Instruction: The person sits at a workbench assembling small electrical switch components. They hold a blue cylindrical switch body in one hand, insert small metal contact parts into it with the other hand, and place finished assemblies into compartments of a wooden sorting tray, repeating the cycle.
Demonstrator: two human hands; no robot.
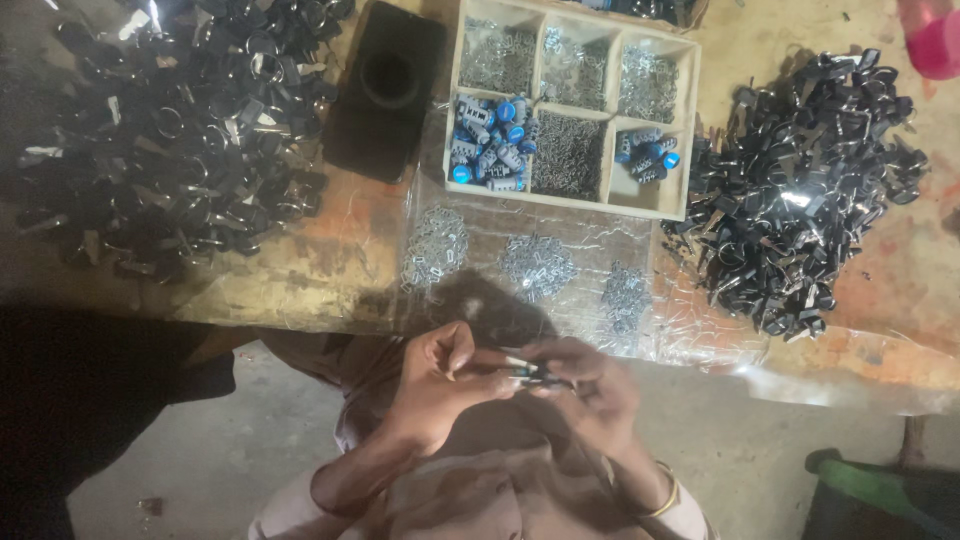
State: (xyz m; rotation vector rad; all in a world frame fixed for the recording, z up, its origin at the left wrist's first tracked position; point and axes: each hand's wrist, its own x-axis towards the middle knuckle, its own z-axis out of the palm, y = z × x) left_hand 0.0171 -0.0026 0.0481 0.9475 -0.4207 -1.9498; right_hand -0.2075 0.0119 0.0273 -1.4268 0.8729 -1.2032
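Note:
My left hand (440, 385) and my right hand (590, 385) meet just below the table's front edge, over my lap. Both pinch a small dark part with a pale tip (525, 370) between their fingertips. Right above the hands, on a clear plastic sheet (700, 335), lie three small heaps of shiny metal pieces (538, 265). Behind them stands a wooden tray with compartments (690, 130), holding metal clips, fine chain and blue-capped cylinders (490, 145).
A big pile of black parts (800, 200) lies at the right, and a wider spread of black parts with rings (170, 130) at the left. A black block with a round hole (388, 85) stands beside the tray. A pink object (935, 40) sits at the top right corner.

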